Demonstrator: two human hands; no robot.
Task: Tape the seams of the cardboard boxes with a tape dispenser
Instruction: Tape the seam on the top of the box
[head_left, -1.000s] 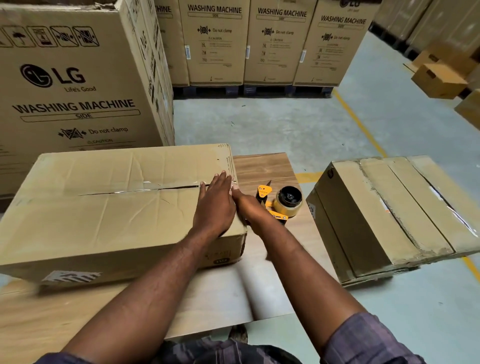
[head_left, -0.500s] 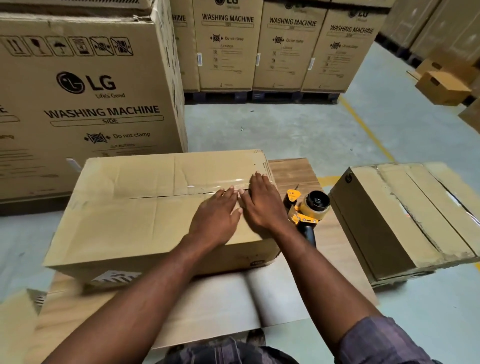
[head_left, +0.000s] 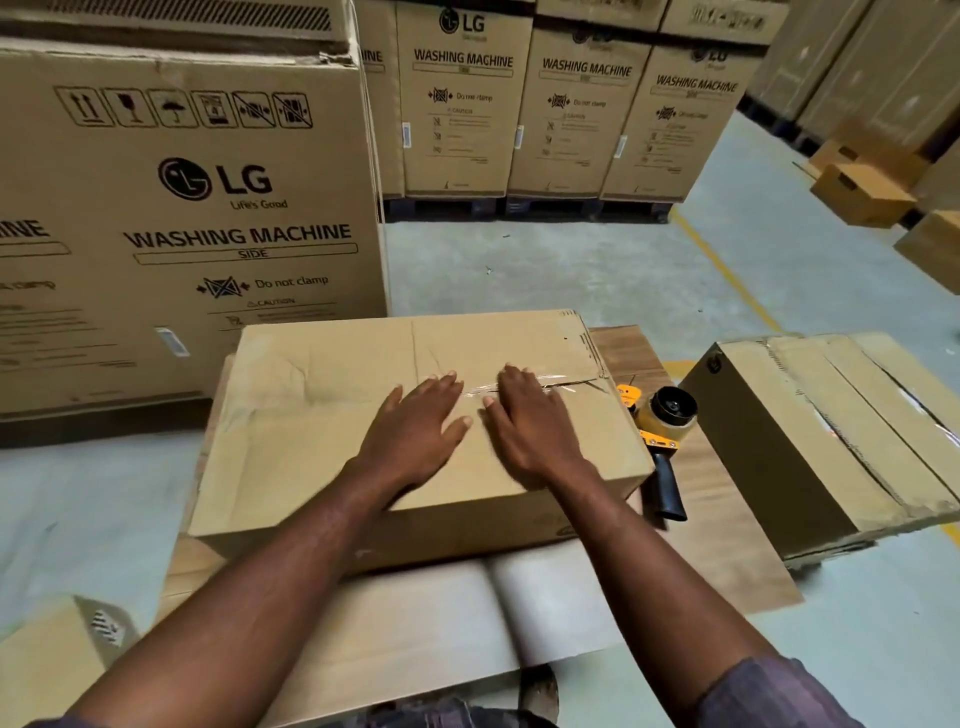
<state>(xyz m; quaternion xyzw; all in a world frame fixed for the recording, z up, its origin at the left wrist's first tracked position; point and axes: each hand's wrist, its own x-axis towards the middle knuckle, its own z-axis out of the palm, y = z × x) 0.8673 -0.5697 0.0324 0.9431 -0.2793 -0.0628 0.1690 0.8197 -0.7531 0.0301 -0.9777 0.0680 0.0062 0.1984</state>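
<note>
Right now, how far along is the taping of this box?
Done: clear tape already shines along the top seam of the box, and the tape dispenser lies beside it. In hand: the left hand and right hand press flat on that strip. Left: the seam's right end gapes slightly; other seams are hidden.

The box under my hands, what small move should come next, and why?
Probably slide both flat hands apart along the seam to rub the tape down. The left hand and right hand lie open on the box, the shiny tape between them looks wrinkled, and the tape dispenser lies unheld beside the box.
</note>
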